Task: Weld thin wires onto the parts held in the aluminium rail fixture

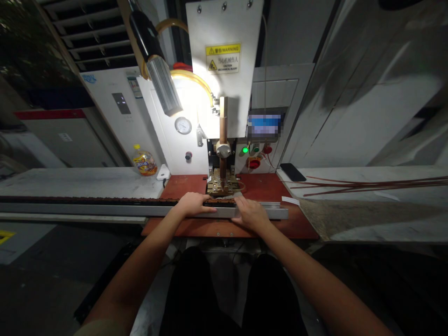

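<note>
A long grey metal rail (105, 210) lies across the bench in front of a machine, with a dark, copper-brown strip (140, 201) along its top. My left hand (192, 204) grips the rail left of the machine's middle, its thumb along the front face and its fingers over the top. On the right, my right hand (250, 213) is closed over the rail, its fingertips at the strip. Between my hands, the machine's copper-coloured vertical rod (223, 130) ends above a small brass-coloured fixture (222, 183), just behind the rail. Some fingers are hidden behind the rail.
The rail rests over a reddish-brown board (196, 227). To the left stand a bottle of yellow liquid (145, 162) and a small white device (163, 172). A phone (293, 171) and several thin copper-coloured rods (367, 184) lie right. A lamp (163, 84) lights the machine.
</note>
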A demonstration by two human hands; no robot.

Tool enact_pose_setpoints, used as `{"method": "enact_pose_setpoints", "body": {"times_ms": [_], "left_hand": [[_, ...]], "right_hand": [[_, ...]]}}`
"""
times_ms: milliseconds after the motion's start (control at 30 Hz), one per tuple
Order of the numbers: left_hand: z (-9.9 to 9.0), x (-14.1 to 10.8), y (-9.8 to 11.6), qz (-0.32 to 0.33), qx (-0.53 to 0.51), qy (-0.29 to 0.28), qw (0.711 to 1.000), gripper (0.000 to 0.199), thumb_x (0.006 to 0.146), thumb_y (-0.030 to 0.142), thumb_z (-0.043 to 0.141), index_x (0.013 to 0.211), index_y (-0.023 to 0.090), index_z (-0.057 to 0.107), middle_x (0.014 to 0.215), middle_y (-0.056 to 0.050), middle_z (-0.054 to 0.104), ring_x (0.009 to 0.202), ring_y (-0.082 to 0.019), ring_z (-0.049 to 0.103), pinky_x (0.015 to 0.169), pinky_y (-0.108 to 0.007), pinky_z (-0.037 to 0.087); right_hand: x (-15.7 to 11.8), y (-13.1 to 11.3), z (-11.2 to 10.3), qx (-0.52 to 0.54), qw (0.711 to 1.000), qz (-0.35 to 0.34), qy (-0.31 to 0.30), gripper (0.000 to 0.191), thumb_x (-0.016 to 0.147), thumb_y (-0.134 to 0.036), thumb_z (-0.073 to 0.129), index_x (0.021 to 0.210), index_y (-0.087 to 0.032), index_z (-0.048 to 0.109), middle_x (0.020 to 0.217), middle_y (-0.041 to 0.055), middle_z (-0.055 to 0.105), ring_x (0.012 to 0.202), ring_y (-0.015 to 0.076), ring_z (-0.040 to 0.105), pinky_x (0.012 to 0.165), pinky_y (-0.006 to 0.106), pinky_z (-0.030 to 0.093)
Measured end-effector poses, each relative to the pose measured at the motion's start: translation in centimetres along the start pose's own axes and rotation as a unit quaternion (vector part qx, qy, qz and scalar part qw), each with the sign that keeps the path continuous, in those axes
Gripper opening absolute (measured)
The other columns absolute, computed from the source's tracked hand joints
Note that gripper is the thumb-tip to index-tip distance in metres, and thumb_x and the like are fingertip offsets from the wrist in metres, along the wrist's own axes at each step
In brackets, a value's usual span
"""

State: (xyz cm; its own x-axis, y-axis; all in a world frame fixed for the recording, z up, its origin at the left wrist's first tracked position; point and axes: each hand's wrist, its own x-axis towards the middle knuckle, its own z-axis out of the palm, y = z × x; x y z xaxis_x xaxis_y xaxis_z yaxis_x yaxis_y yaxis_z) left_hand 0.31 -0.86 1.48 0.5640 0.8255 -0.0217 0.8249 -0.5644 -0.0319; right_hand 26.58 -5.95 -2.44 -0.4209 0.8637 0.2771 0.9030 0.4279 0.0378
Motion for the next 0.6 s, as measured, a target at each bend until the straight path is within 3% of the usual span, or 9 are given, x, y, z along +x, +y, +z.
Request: {"method": "enact_pose_setpoints", "body": {"times_ms": [167, 333, 433, 600], "left_hand": [[0.8, -1.0, 0.6, 0.026, -0.005, 0.105, 0.994, 0.070, 0.082, 0.077, 0.051, 0.128, 0.025, 0.061, 0.113, -0.010, 0.072, 0.104, -0.027, 0.067, 0.086, -0.035, 0.049], [2.2, -2.9, 1.7, 0.034, 0.012, 0.187, 0.982, 0.083, 0.076, 0.079, 0.058, 0.133, 0.019, 0.058, 0.121, -0.015, 0.067, 0.108, -0.030, 0.061, 0.095, -0.041, 0.044], [3.2, -3.6, 1.9, 0.012, 0.032, 0.214, 0.976, 0.084, 0.077, 0.073, 0.062, 0.138, 0.016, 0.053, 0.127, -0.016, 0.064, 0.111, -0.032, 0.057, 0.102, -0.046, 0.038], [4.0, -3.2, 1.7, -0.047, 0.054, 0.214, 0.974, 0.068, 0.082, 0.063, 0.063, 0.132, 0.018, 0.057, 0.119, -0.017, 0.065, 0.106, -0.034, 0.057, 0.092, -0.046, 0.039]], "right_hand": [[0.0, 0.1, -0.1, 0.006, 1.000, 0.001, -0.003, 0.057, 0.082, -0.047, 0.066, 0.127, -0.014, 0.056, 0.122, 0.0181, 0.065, 0.098, 0.0302, 0.067, 0.079, 0.036, 0.051], [0.2, 0.2, -0.3, 0.009, 1.000, 0.001, -0.011, 0.060, 0.082, -0.049, 0.066, 0.129, -0.014, 0.055, 0.121, 0.0174, 0.066, 0.097, 0.0296, 0.068, 0.078, 0.036, 0.050], [0.6, 0.3, -0.6, 0.010, 1.000, 0.004, -0.024, 0.061, 0.083, -0.053, 0.063, 0.130, -0.015, 0.055, 0.120, 0.0165, 0.066, 0.095, 0.0293, 0.069, 0.075, 0.035, 0.051], [1.0, 0.4, -0.7, -0.004, 0.999, 0.011, -0.035, 0.068, 0.083, -0.055, 0.063, 0.136, -0.014, 0.051, 0.127, 0.0183, 0.063, 0.095, 0.0294, 0.069, 0.076, 0.035, 0.050]]}}
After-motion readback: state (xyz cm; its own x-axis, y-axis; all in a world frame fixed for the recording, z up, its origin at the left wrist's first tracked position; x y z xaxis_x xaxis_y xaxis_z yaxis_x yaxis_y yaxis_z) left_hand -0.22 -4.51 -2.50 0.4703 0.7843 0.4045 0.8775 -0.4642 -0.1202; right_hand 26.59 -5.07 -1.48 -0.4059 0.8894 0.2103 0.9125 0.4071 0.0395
